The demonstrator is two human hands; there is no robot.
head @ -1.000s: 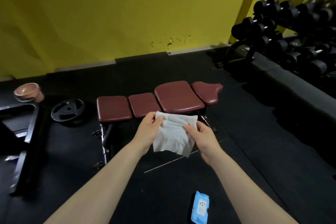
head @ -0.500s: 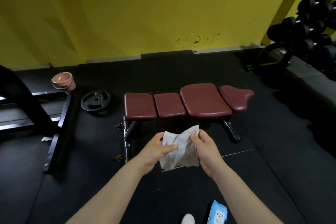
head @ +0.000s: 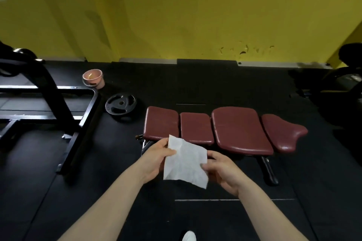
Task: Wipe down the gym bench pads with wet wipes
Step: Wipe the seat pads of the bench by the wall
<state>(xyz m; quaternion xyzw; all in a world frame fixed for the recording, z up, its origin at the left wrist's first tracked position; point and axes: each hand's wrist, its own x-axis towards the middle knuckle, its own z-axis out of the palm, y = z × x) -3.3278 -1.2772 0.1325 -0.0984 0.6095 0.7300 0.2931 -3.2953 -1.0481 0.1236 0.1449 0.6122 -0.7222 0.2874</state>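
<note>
The wet wipe point(head: 185, 163), bunched a moment ago, now hangs spread out just in front of the bench point(head: 241, 129). The left hand point(head: 156, 157) pinches its upper corner, the right hand point(head: 221, 169) its side edge. Wiping looks ready to begin; no pad is touched yet.

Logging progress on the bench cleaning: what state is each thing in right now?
White wet wipe: unfolded, held up in the air, not touching any pad.
Left hand: pinches the wipe's upper left edge.
Right hand: pinches the wipe's right edge.
Dark red padded gym bench: flat, four pads, untouched.
Black weight plate: lying flat on the floor.
Pink bowl: upright.
</note>
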